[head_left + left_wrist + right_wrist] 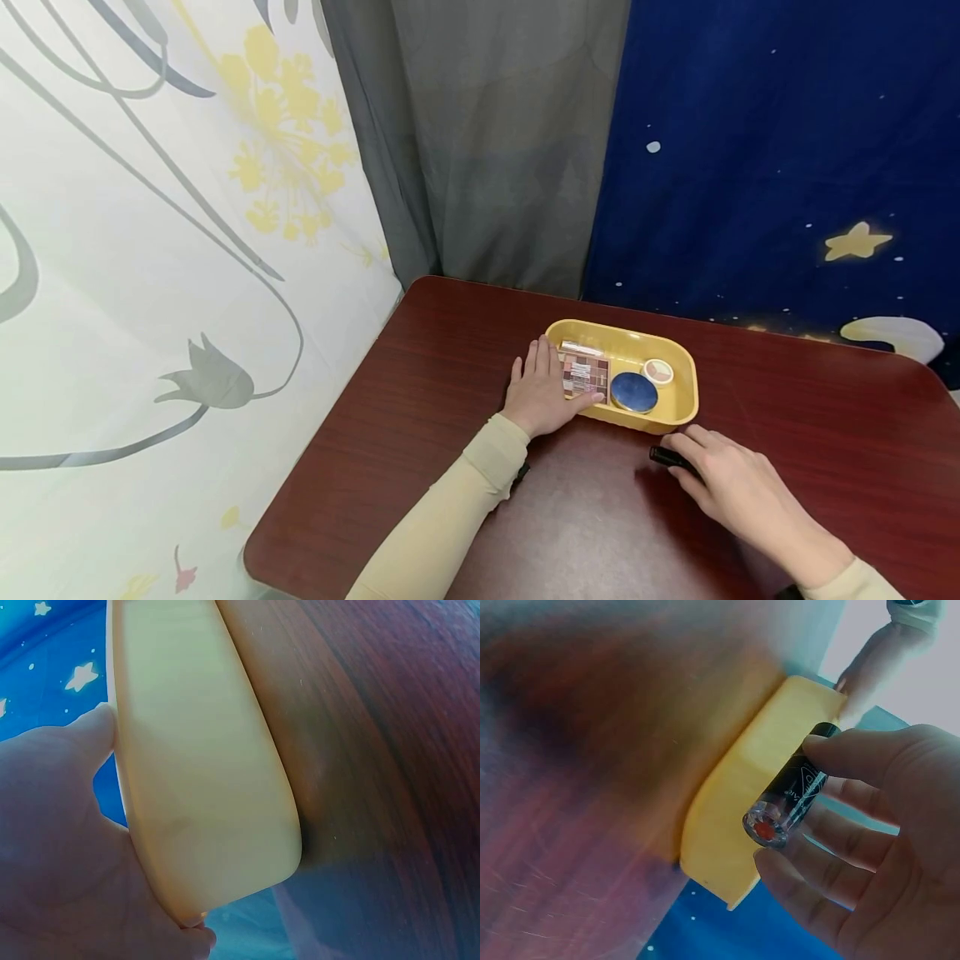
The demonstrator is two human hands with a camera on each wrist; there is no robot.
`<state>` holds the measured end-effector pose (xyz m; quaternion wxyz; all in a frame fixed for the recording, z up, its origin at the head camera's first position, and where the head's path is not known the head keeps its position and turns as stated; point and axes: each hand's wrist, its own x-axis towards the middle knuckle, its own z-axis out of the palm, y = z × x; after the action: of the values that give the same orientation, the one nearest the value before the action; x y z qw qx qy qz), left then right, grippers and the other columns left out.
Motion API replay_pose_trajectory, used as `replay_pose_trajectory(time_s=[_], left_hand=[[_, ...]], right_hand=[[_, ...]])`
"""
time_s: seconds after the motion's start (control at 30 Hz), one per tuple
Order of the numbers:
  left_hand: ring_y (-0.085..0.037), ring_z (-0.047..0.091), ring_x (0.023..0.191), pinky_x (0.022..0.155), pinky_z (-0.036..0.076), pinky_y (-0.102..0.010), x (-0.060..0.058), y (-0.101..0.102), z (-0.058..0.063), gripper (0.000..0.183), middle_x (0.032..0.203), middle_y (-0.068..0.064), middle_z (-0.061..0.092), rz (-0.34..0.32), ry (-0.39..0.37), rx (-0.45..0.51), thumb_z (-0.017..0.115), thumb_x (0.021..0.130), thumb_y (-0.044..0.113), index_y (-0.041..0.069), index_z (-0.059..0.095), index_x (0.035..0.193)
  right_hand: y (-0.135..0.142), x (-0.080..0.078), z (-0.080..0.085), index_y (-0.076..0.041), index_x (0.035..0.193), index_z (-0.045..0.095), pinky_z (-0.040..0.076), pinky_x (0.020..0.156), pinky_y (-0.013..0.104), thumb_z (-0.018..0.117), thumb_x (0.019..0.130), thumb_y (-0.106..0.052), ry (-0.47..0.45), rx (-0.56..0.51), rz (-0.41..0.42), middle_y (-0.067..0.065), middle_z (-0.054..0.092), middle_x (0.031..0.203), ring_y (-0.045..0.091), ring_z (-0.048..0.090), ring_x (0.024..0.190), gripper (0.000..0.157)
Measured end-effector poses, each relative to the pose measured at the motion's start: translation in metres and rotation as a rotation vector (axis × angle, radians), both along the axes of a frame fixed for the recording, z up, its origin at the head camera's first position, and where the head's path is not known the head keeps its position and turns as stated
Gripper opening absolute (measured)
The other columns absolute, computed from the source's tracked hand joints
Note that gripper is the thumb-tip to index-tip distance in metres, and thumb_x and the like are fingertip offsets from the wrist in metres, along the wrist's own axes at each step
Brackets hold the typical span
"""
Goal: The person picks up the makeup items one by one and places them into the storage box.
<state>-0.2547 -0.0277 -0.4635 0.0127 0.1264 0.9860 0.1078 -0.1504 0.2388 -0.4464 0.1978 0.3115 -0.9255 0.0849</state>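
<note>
A yellow tray (688,400) stands on the table. Over its left end my left hand (540,400) rests with straight fingers, the thumb lying along the front rim. Inside are an eyeshadow palette (588,377), a round blue compact (634,392), a small round pan of powder (657,372) and a slim clear tube (581,347). In front of the tray's right corner, my right hand (731,479) holds a black lipstick tube (802,776) between thumb and fingers. Its clear end, orange-red at the centre, shows in the right wrist view.
The dark red wooden table (600,517) has rounded corners. Behind it hang a grey curtain (510,150) and a dark blue star-patterned curtain (750,167). A white flowered cloth (150,333) hangs on the left. Something small and black (521,475) shows beside the left wrist.
</note>
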Motion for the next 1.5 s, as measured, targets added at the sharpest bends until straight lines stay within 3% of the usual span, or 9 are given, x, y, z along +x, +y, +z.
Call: replay_pose_trajectory(time_s=[0.33,0.63,1.3,1.5], left_hand=[[-0.029,0.006,0.154,0.12,0.015,-0.05,0.0,0.0,-0.003,0.113,0.168,-0.014,0.003,0.006,-0.015,-0.005,0.037,0.086,0.085,0.003,0.014,0.161],[-0.029,0.006,0.154,0.12,0.016,-0.051,-0.001,0.0,-0.003,0.112,0.168,-0.014,0.003,0.001,-0.004,-0.018,0.035,0.086,0.086,0.004,0.016,0.161],[-0.029,0.005,0.154,0.12,0.015,-0.051,-0.003,0.0,-0.004,0.113,0.168,-0.014,0.003,0.002,-0.004,-0.008,0.037,0.086,0.086,0.003,0.015,0.161],[-0.029,0.008,0.154,0.12,0.017,-0.05,-0.003,0.0,-0.004,0.113,0.168,-0.014,0.006,0.006,0.008,-0.01,0.037,0.086,0.086,0.003,0.017,0.16]], right_hand=[[-0.005,-0.012,0.017,-0.02,0.104,0.07,0.046,0.049,0.035,0.086,0.075,-0.017,-0.023,-0.051,-0.047,-0.008,0.062,0.091,0.011,0.06,0.072,0.033],[-0.004,-0.033,0.025,-0.017,0.104,0.069,0.047,0.052,0.038,0.086,0.074,-0.012,0.014,-0.094,-0.018,-0.005,0.064,0.093,0.011,0.057,0.071,0.034],[-0.003,-0.073,0.024,-0.014,0.106,0.074,0.052,0.064,0.041,0.085,0.079,-0.008,-0.127,-0.019,0.026,0.002,0.069,0.097,0.015,0.062,0.075,0.03],[-0.007,-0.08,0.025,-0.016,0.107,0.074,0.051,0.063,0.037,0.085,0.081,-0.01,-0.183,0.004,0.029,-0.001,0.068,0.097,0.012,0.057,0.071,0.029]])
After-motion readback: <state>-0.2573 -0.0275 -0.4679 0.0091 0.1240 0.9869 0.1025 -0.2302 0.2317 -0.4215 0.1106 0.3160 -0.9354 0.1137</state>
